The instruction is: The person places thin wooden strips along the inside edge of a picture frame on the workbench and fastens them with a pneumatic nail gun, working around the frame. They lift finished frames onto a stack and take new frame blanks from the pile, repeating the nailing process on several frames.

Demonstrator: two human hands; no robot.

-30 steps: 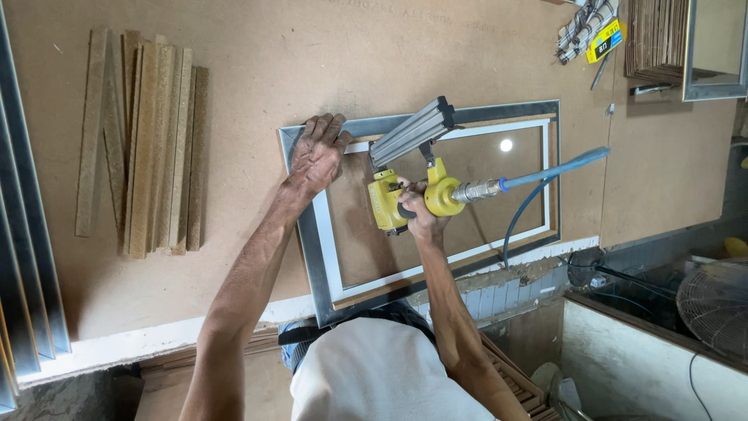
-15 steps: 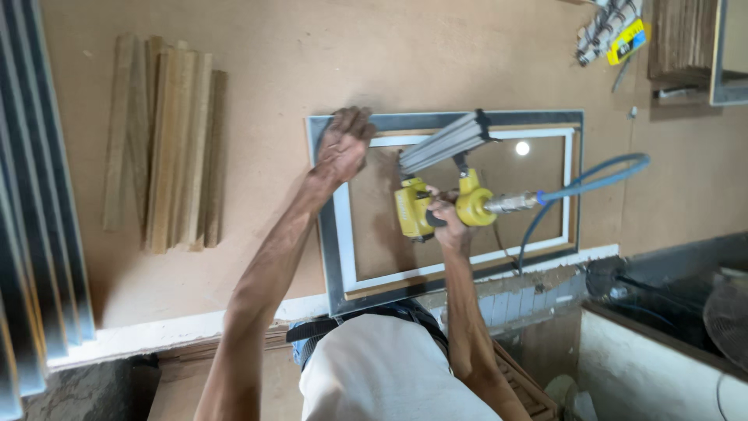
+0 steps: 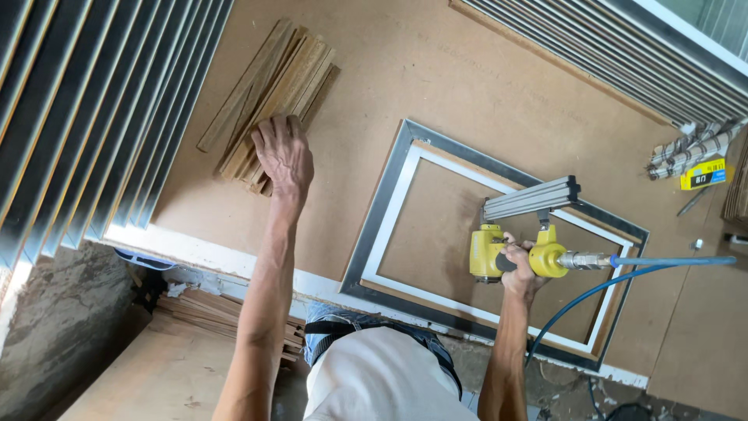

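My left hand (image 3: 282,154) reaches out to a pile of thin wooden strips (image 3: 269,86) on the brown board worktop and rests on their near ends, fingers spread. My right hand (image 3: 520,265) grips the handle of a yellow pneumatic nail gun (image 3: 514,248) with a long grey magazine (image 3: 531,199). The gun hovers over the inside of a grey and white picture frame (image 3: 389,206) that lies flat on the worktop. A blue air hose (image 3: 623,277) runs from the gun's rear to the right.
Long grey frame mouldings (image 3: 86,109) are stacked at the left, and more lie along the top right (image 3: 623,47). Strips of nails and a yellow box (image 3: 701,173) sit at the right edge. Wood offcuts (image 3: 210,312) lie under the bench, beside rough floor.
My left hand has left the frame's corner and gone left to the pile of wooden strips. The view has swung and tilted. My right hand still holds the nail gun over the frame.
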